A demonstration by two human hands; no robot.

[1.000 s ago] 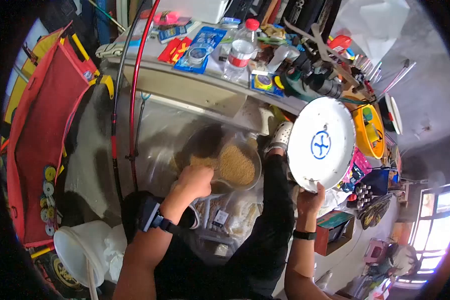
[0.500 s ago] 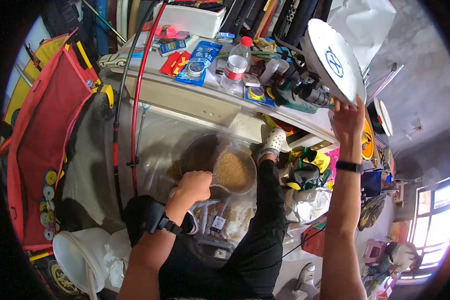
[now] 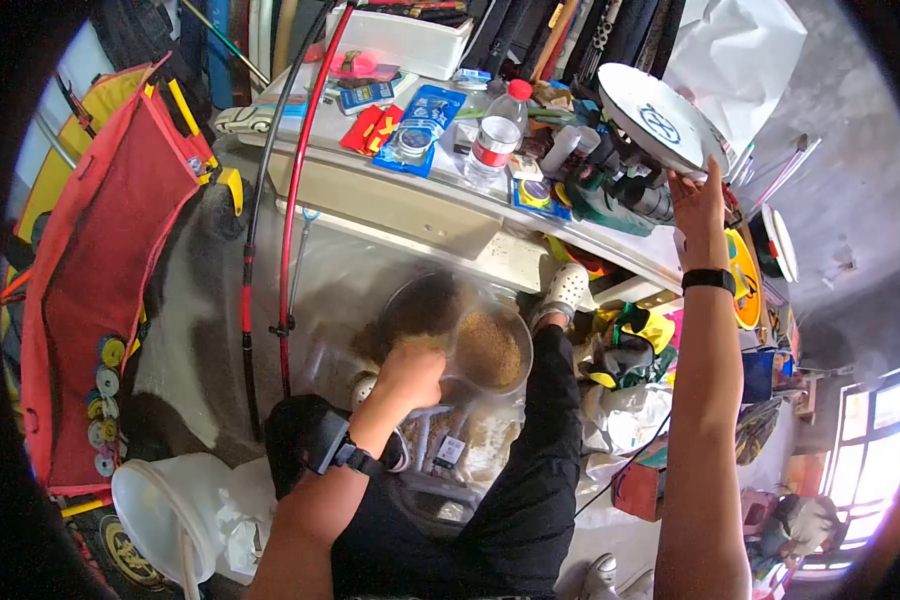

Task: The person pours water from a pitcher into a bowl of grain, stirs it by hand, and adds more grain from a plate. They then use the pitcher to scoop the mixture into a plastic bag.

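Held out at the upper right is a white enamel dish (image 3: 698, 118) with a blue mark inside, tilted over the cluttered table. My right hand (image 3: 700, 195) grips its lower rim. My left hand (image 3: 417, 374) is closed at the edge of a round metal pan (image 3: 528, 365) on the floor between my legs. What its fingers hold, if anything, is hidden. Tan grain-like material (image 3: 490, 352) lies in the pan's right section, and the left section (image 3: 428, 305) is darker and blurred. A clear plastic tray (image 3: 432, 492) with brown bits sits below the hand.
A table (image 3: 370, 190) ahead carries a water bottle (image 3: 495, 150), a blue packet (image 3: 420, 128) and many small items. Red and black rods (image 3: 295, 225) lean at left beside a red bag (image 3: 100, 290). A white bucket (image 3: 165, 515) stands lower left. Another person (image 3: 805, 525) is far right.
The dish has swung lower and lies flatter, still in my right hand. My left hand stays at the pan and is now blurred. The whole view has shifted slightly.
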